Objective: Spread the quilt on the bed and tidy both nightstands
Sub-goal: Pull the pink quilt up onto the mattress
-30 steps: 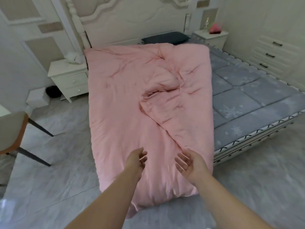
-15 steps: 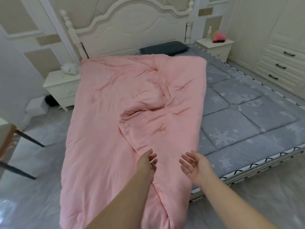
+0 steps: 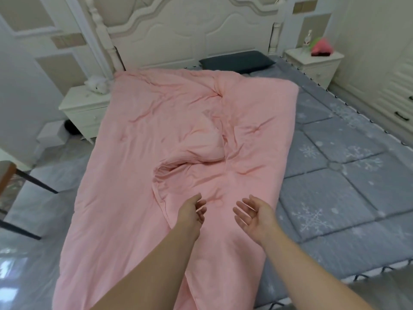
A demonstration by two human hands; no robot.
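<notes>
Pink quilt (image 3: 178, 139) lying lengthwise over the left half of the bed (image 3: 348, 175), from the headboard (image 3: 190, 34) at top centre down past the foot edge at the bottom of the frame. Rumpled and folded back on itself through the middle, with a thick bulging fold at centre frame and a seam-like edge running down from it toward the lower centre. Left edge hanging off the bed side above the floor (image 3: 38, 211). Right half of the bed uncovered: grey quilted mattress cover with snowflake print.

Left hand (image 3: 193, 212) at lower centre, just over the quilt beside that folded edge, fingers loosely extended, gripping nothing; cannot tell whether touching the fabric. Right hand (image 3: 257, 217) just right of it, palm turned up and inward, fingers spread and relaxed, empty, above the quilt near its right edge. Both forearms reaching in from the bottom of the frame.

Dark pillow (image 3: 237, 61) at top centre against the headboard, beyond the quilt's upper end. Left nightstand (image 3: 82, 108) at upper left beside the bed, a white crumpled thing (image 3: 97, 83) on top. Right nightstand (image 3: 315, 61) at upper right, carrying a pink object (image 3: 321, 48) and a small clear bottle (image 3: 308, 41). Drawers (image 3: 400, 104) along the right edge. Chair (image 3: 13, 186) at the left edge.
</notes>
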